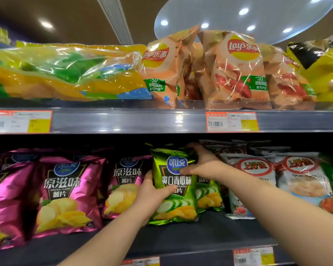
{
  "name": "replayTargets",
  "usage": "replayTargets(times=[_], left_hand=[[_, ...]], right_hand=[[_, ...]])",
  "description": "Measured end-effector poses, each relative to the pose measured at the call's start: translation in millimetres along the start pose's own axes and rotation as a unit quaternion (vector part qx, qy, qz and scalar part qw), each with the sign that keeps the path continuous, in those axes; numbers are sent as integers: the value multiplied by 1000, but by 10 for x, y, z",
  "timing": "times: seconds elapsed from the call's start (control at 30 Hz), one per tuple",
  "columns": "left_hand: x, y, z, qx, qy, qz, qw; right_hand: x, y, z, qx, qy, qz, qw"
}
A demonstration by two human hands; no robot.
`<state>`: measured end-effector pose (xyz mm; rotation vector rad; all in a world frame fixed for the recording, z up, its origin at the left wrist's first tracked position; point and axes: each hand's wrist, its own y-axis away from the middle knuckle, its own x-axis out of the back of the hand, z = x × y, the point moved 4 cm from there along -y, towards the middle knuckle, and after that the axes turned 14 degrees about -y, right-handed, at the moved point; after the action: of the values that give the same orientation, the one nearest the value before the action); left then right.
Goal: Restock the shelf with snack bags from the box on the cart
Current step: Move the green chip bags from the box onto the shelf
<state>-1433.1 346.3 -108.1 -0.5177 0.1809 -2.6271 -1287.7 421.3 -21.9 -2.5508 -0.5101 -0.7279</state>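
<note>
On the lower shelf [219, 235], beside purple chip bags [65, 192], we see the green cucumber chip bag [173, 181] standing upright. Our left hand [152, 194] grips its lower left edge; our right hand [202, 164] pinches its upper right corner.

A second green bag [210, 198] sits mostly hidden behind the front green bag [173, 179]. Print on the shelf's [133, 121] price labels [232, 121] is unreadable. The leftmost magenta bag [0, 204] is cropped.
</note>
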Motion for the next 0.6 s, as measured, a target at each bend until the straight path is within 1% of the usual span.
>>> replayTargets(times=[0.07,0.13,0.23,0.3,0.4,0.47,0.5,0.6], left_hand=[[38,-19,-41,5,3,8,1000],[94,-17,-64,6,-16,34,999],[156,18,-79,-20,-94,77,992],[137,62,-71,-57,-173,61,981],[27,168,-71,-77,-290,-11,954],[-13,172,-99,-89,-323,-14,942],[-19,154,-113,-92,-327,-7,940],[-5,118,-139,-83,-323,2,943]], right_hand=[[-40,-53,66,-1,1,20,1000],[-70,-107,80,7,-9,27,1000],[-115,-189,88,19,-25,20,999],[-142,-206,129,21,-28,13,999],[-203,-191,207,18,-9,-7,1000],[-204,-166,193,25,19,-4,999],[-168,-154,176,30,28,13,999],[73,-89,179,41,55,105,992]])
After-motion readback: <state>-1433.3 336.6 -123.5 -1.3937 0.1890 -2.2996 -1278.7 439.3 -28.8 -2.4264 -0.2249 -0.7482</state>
